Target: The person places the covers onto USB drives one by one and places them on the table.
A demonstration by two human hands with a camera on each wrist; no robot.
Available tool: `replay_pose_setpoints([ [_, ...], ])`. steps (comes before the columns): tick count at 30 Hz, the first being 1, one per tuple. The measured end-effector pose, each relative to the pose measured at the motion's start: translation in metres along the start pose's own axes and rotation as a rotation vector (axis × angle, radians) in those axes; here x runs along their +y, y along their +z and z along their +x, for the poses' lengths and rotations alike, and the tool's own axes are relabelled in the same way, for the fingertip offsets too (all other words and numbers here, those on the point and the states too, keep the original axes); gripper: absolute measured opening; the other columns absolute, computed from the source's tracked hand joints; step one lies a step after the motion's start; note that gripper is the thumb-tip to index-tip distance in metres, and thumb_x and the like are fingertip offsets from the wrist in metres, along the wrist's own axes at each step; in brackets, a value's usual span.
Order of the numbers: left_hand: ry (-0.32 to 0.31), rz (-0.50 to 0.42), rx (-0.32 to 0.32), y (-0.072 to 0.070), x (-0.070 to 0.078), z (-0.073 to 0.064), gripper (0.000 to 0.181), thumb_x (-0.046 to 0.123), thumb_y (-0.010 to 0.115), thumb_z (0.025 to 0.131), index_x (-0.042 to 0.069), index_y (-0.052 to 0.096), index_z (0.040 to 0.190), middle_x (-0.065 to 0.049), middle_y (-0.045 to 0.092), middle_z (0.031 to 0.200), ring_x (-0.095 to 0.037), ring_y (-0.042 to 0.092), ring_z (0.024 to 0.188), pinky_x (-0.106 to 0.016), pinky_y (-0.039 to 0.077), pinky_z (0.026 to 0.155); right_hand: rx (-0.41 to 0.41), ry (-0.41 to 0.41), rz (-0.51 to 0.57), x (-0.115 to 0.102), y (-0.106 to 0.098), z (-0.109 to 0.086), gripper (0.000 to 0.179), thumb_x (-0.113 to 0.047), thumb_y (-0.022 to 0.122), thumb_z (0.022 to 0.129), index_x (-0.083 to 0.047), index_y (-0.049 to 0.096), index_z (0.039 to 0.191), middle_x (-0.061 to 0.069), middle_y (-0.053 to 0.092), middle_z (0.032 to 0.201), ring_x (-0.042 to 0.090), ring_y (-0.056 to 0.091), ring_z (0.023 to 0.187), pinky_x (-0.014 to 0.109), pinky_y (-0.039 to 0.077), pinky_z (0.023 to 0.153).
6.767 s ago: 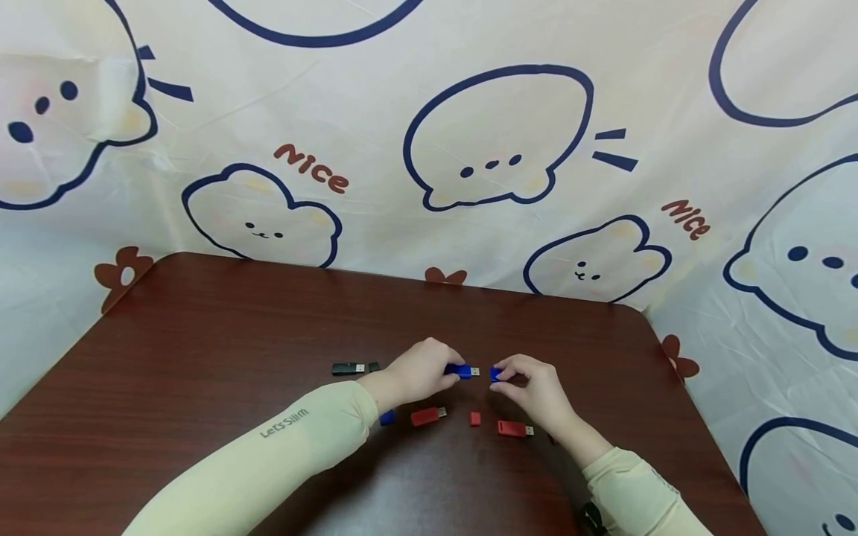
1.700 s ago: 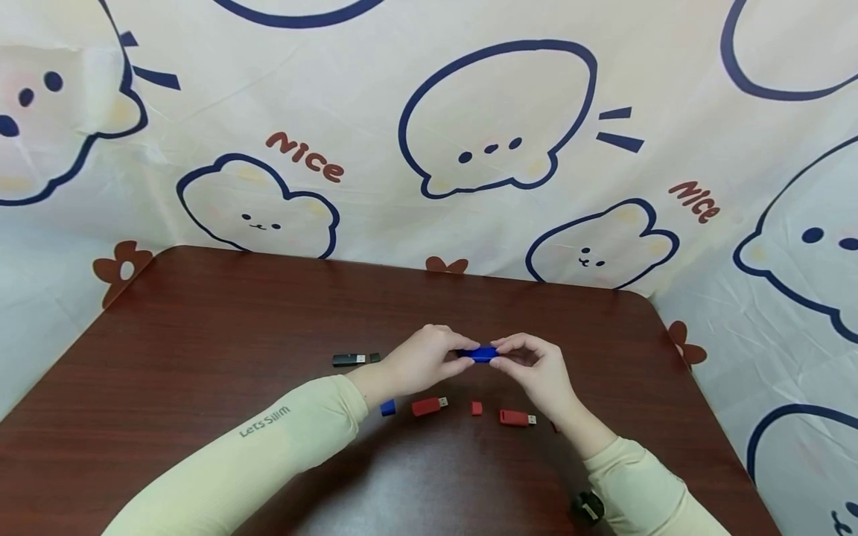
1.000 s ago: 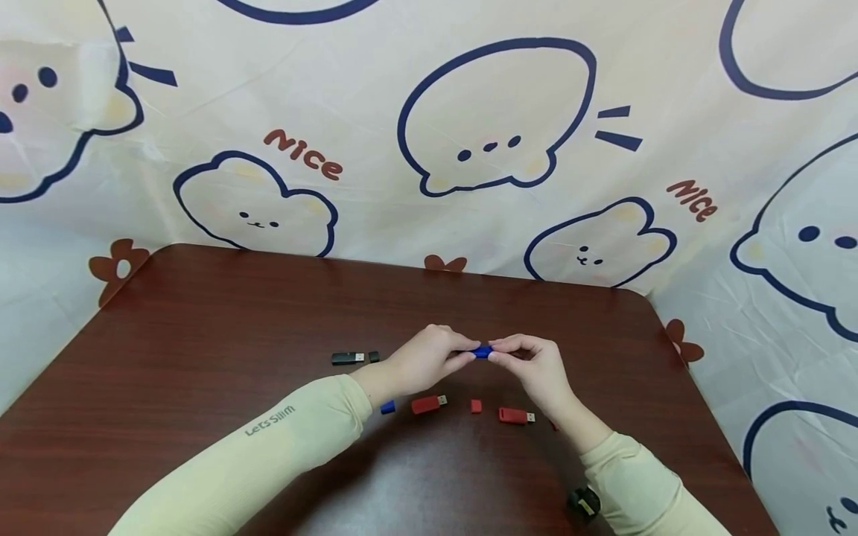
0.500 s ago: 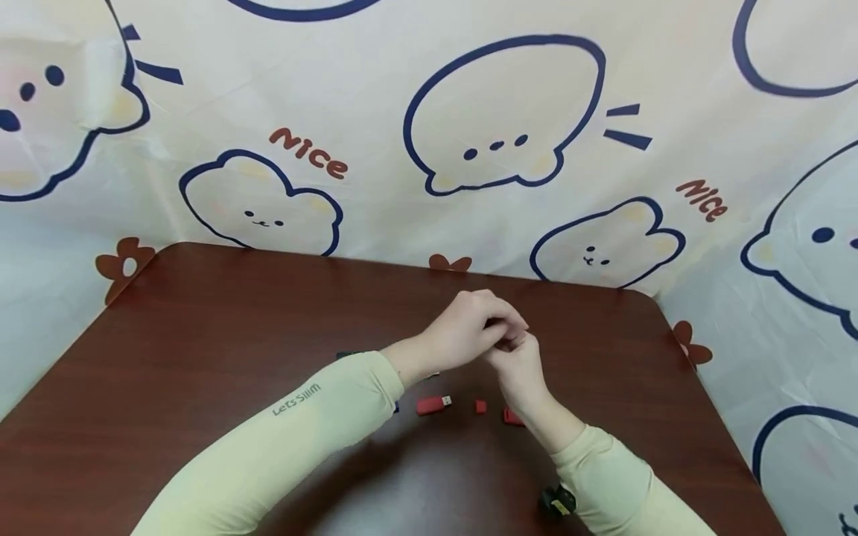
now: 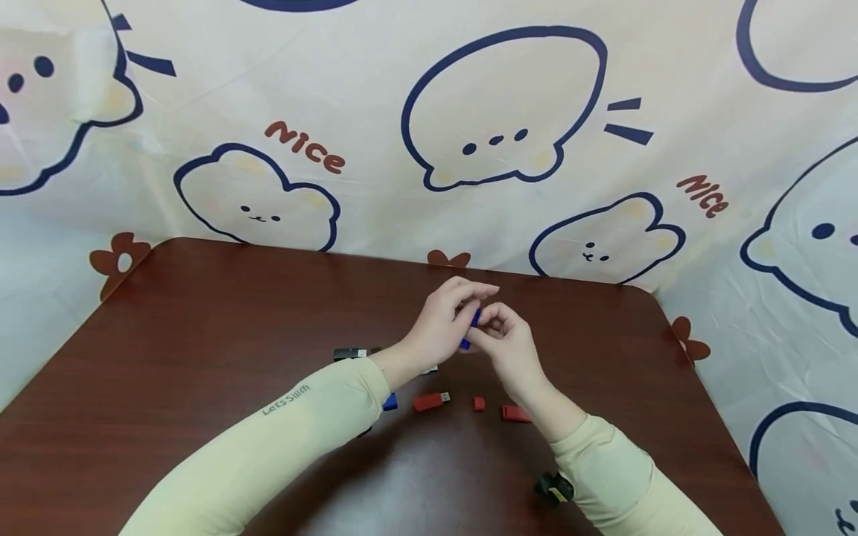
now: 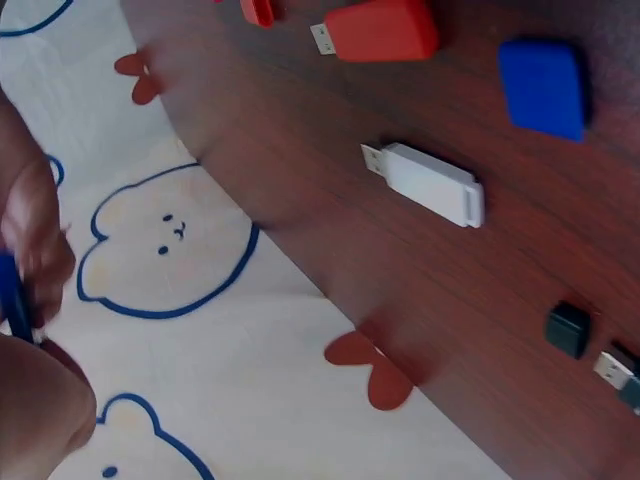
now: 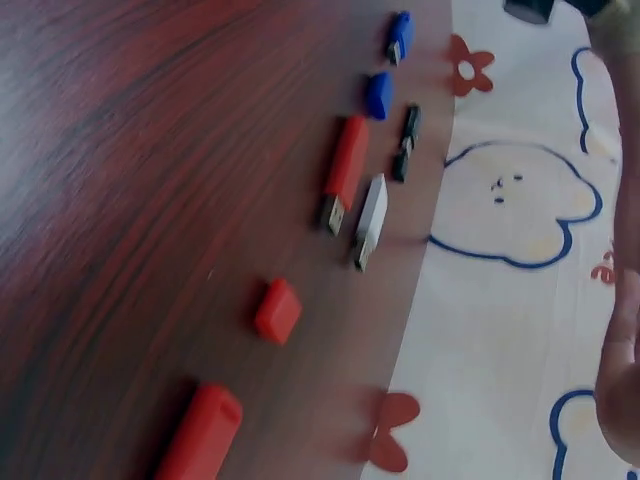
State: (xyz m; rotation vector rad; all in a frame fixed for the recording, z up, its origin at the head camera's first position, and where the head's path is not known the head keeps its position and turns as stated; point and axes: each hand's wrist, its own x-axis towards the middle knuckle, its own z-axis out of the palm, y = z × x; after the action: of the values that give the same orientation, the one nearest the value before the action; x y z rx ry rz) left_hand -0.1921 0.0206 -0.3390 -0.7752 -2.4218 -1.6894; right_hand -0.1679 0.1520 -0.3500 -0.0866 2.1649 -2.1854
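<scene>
Both hands meet above the table around a blue USB stick (image 5: 465, 344). It is tilted steeply, and fingers cover its middle. My right hand (image 5: 509, 350) pinches the stick between thumb and curled fingers. The left hand (image 5: 439, 324) comes from the other side, thumb against the stick and index finger stretched out past it. In the left wrist view, the blue stick (image 6: 12, 295) shows at the left edge between the hands. No bare metal plug shows on it.
Below lie a red USB stick (image 5: 429, 402), a red cap (image 5: 479, 403), another red stick (image 5: 515, 414), a black stick (image 5: 349, 353), a white stick (image 6: 430, 185) and a blue cap (image 6: 545, 88). Another blue stick (image 7: 402, 35) lies farther off. A patterned cloth (image 5: 375, 149) hangs behind the table.
Earlier the left hand held the blue stick with its plug bare and the right held its cap; they came together end to end. Since then the hands rose toward the back and tilted the stick.
</scene>
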Motion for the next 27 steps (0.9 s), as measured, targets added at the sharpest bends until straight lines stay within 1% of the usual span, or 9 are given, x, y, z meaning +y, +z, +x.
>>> replay_pose_setpoints([
  [4, -0.093, 0.019, -0.015, -0.006, -0.003, 0.000, 0.025, 0.009, 0.058, 0.092, 0.009, 0.067, 0.114, -0.006, 0.065, 0.113, -0.018, 0.062, 0.098, -0.027, 0.052, 0.084, 0.017, 0.048, -0.027, -0.001, -0.008, 0.000, 0.021, 0.005, 0.061, 0.085, -0.007, 0.043, 0.089, -0.006, 0.060, 0.081, 0.004, 0.061, 0.077, 0.021, 0.053, 0.070],
  [9, -0.213, 0.001, -0.077, -0.013, -0.005, 0.000, 0.027, 0.012, 0.062, 0.089, 0.008, 0.066, 0.115, -0.008, 0.069, 0.110, -0.019, 0.064, 0.100, -0.028, 0.053, 0.082, 0.098, 0.054, -0.096, -0.001, -0.020, 0.003, 0.018, -0.004, 0.063, 0.087, -0.004, 0.050, 0.099, -0.013, 0.066, 0.074, 0.002, 0.063, 0.078, 0.019, 0.050, 0.072],
  [11, -0.272, -0.047, -0.067, -0.014, -0.006, -0.001, 0.026, 0.012, 0.063, 0.089, 0.007, 0.067, 0.114, -0.010, 0.069, 0.107, -0.020, 0.066, 0.095, -0.029, 0.054, 0.080, 0.094, 0.068, -0.100, -0.001, -0.025, 0.004, 0.021, -0.006, 0.063, 0.088, 0.000, 0.054, 0.105, -0.012, 0.067, 0.073, 0.004, 0.064, 0.074, 0.020, 0.052, 0.072],
  [14, -0.358, -0.141, -0.016, -0.015, -0.008, -0.003, 0.024, 0.011, 0.064, 0.088, 0.006, 0.068, 0.110, -0.012, 0.070, 0.103, -0.020, 0.069, 0.085, -0.031, 0.055, 0.077, 0.044, 0.106, -0.094, -0.001, -0.031, 0.004, 0.031, -0.010, 0.063, 0.089, 0.008, 0.057, 0.113, -0.008, 0.069, 0.076, 0.006, 0.067, 0.070, 0.023, 0.055, 0.073],
  [16, -0.409, -0.212, 0.011, -0.014, -0.009, -0.004, 0.022, 0.010, 0.065, 0.087, 0.005, 0.069, 0.108, -0.013, 0.070, 0.099, -0.021, 0.070, 0.080, -0.032, 0.055, 0.078, 0.013, 0.125, -0.070, -0.002, -0.034, 0.002, 0.034, -0.010, 0.064, 0.088, 0.011, 0.058, 0.114, -0.004, 0.070, 0.078, 0.010, 0.069, 0.068, 0.027, 0.055, 0.073],
  [19, -0.461, -0.277, 0.007, -0.010, -0.007, -0.003, 0.022, 0.011, 0.066, 0.086, 0.005, 0.069, 0.107, -0.014, 0.071, 0.097, -0.019, 0.070, 0.078, -0.035, 0.054, 0.081, 0.018, 0.124, -0.050, -0.003, -0.039, 0.002, 0.029, -0.009, 0.065, 0.086, 0.010, 0.062, 0.109, -0.003, 0.070, 0.077, 0.012, 0.070, 0.067, 0.027, 0.056, 0.072],
  [21, -0.466, -0.274, -0.017, -0.008, -0.006, -0.003, 0.022, 0.011, 0.067, 0.085, 0.005, 0.070, 0.106, -0.013, 0.071, 0.097, -0.019, 0.070, 0.078, -0.034, 0.055, 0.081, 0.007, 0.127, -0.044, -0.003, -0.044, 0.002, 0.023, -0.007, 0.065, 0.086, 0.007, 0.065, 0.105, -0.004, 0.070, 0.076, 0.012, 0.069, 0.066, 0.027, 0.056, 0.071],
  [23, -0.449, -0.219, -0.066, -0.007, -0.008, -0.002, 0.023, 0.013, 0.067, 0.085, 0.006, 0.069, 0.107, -0.012, 0.072, 0.095, -0.018, 0.070, 0.076, -0.034, 0.055, 0.079, -0.026, 0.136, -0.044, -0.002, -0.050, 0.003, 0.013, -0.006, 0.064, 0.087, 0.000, 0.069, 0.098, -0.003, 0.069, 0.074, 0.011, 0.068, 0.064, 0.026, 0.056, 0.070],
  [27, -0.384, -0.012, -0.170, -0.018, -0.020, -0.004, 0.025, 0.017, 0.066, 0.087, 0.004, 0.068, 0.108, -0.011, 0.071, 0.095, -0.018, 0.069, 0.076, -0.027, 0.055, 0.071, -0.093, 0.199, -0.122, 0.002, -0.069, 0.008, 0.016, -0.009, 0.060, 0.090, 0.001, 0.066, 0.102, -0.002, 0.067, 0.078, 0.009, 0.065, 0.065, 0.026, 0.056, 0.071],
])
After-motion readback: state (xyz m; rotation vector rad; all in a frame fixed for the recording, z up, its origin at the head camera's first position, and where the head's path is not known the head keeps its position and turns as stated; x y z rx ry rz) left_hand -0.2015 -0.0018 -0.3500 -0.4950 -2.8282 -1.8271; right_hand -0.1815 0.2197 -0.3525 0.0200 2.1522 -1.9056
